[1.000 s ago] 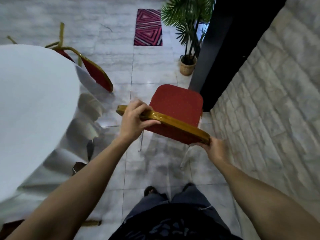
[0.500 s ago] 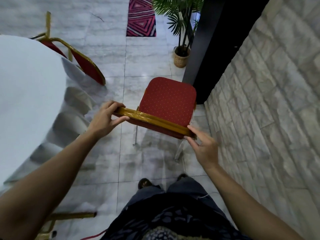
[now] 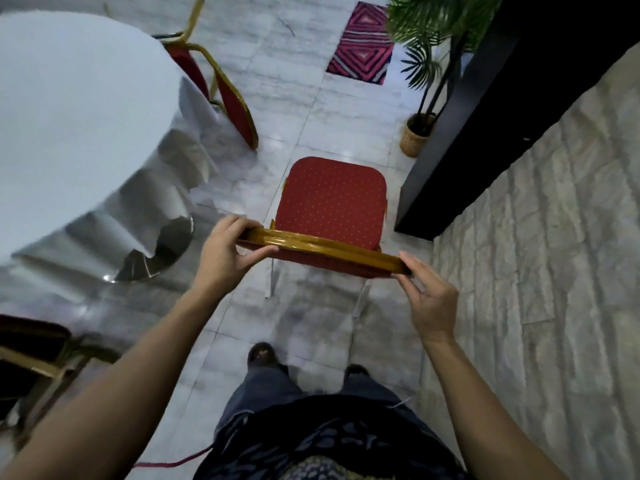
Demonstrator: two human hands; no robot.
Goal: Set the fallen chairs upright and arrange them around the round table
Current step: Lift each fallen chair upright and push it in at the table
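A red chair (image 3: 332,202) with a gold frame stands upright on the marble floor in front of me. My left hand (image 3: 225,252) grips the left end of its gold top rail, and my right hand (image 3: 427,299) pinches the right end. The round table (image 3: 69,116) under a white cloth fills the left side. Beyond it a second red chair (image 3: 232,98) leans tilted against the table's cloth. A third chair (image 3: 38,355) shows only partly at the lower left edge.
A stone wall (image 3: 540,271) runs along the right, with a black column (image 3: 460,126) close to the chair's right side. A potted palm (image 3: 419,133) stands beyond the chair, and a pink patterned rug (image 3: 363,57) lies farther off. My feet are just behind the chair.
The chair has levelled out and now faces straight ahead, and my right hand has shifted from under the rail's end to pinching it. My view has swung so more of the table shows.
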